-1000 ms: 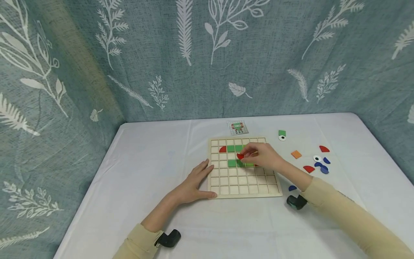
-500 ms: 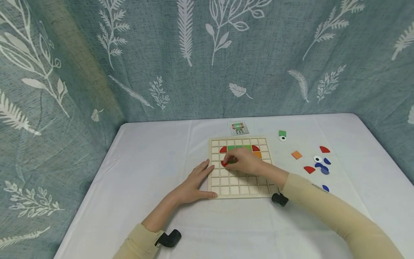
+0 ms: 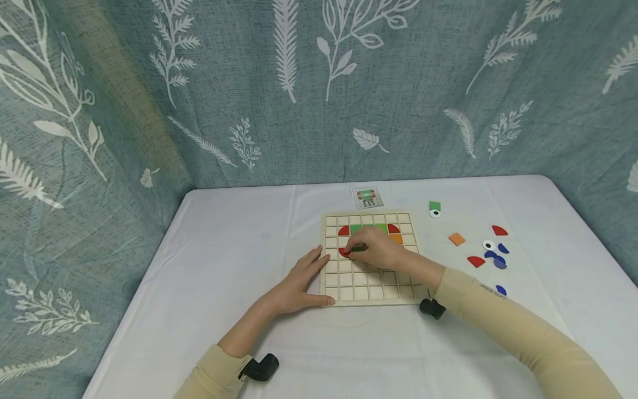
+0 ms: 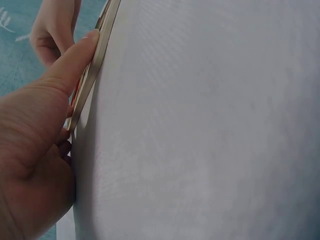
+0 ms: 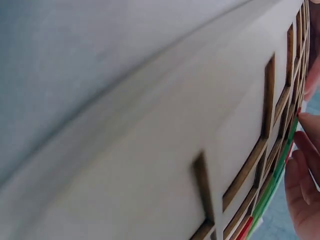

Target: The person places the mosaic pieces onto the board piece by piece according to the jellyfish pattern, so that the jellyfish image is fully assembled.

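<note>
The wooden grid board (image 3: 366, 279) lies on the table with its square cells. My left hand (image 3: 299, 282) rests with spread fingers along its left edge, thumb at the near corner; in the left wrist view the thumb lies on the rim. My right hand (image 3: 376, 248) is bent over the board, thumb and forefinger at a red quarter-circle tile (image 3: 344, 252) in a left-side cell. It hides much of the tiles beneath. A row of green tiles (image 3: 381, 228) ends in a red quarter-circle tile (image 3: 393, 229) on the right, with an orange tile (image 3: 396, 239) below.
Behind the board lies a pattern card (image 3: 366, 197). To the right are a green square (image 3: 435, 205), an orange square (image 3: 456, 239), a white disc with a black dot (image 3: 489, 245), loose red tiles (image 3: 476, 261) and several blue pieces (image 3: 500, 262). A patterned curtain (image 3: 319, 138) hangs behind.
My right hand has moved left across the board with the red tile, from the middle to a left-side cell, where the tile now lies flatter. The left hand has stayed put.
</note>
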`<state>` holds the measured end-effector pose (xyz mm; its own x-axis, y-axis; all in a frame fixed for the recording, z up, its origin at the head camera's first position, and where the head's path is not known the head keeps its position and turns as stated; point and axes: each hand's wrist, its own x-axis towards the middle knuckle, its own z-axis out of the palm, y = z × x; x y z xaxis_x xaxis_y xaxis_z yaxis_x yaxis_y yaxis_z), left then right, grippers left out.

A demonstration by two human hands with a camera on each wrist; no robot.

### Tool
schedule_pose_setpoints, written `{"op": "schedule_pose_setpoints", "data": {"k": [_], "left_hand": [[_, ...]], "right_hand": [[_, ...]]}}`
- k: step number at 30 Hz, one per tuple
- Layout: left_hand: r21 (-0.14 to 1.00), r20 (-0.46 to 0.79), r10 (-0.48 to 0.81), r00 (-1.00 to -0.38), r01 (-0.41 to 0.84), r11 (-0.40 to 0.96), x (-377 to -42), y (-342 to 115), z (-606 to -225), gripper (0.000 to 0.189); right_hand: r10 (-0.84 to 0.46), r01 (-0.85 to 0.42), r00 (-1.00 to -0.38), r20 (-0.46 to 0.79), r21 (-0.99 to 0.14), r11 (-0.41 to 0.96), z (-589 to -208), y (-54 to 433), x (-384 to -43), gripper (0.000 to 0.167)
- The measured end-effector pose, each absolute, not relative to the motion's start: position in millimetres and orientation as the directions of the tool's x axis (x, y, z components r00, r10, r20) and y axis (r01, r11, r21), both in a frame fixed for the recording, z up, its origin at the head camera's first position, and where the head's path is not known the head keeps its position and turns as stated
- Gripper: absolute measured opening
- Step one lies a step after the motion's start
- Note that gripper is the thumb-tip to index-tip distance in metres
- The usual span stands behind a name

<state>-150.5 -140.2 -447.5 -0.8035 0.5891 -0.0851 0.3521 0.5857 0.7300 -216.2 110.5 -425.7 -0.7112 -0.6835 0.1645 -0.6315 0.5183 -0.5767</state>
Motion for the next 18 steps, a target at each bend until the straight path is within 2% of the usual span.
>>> {"op": "schedule_pose_setpoints", "data": {"k": [5,11,18], "left_hand": [[0.726,-0.086,0.585,-0.806,0.352,0.591,-150,-140,-448,0.094],[0.727,-0.086,0.583,-0.808,0.349,0.591,-151,-139,-450,0.094],[0.725,-0.087,0.581,-0.809,0.349,0.594,-151,-139,-449,0.095]], "right_hand": [[-0.671,-0.607,-0.722,0.168,-0.621,0.497,-424,118,-214,0.011],[-0.552,-0.495,-0.817,0.168,-0.695,0.522,-424,147,-214,0.013],[-0.368,-0.357,-0.92,0.137,-0.681,0.639,-421,203,-209,0.017]]}}
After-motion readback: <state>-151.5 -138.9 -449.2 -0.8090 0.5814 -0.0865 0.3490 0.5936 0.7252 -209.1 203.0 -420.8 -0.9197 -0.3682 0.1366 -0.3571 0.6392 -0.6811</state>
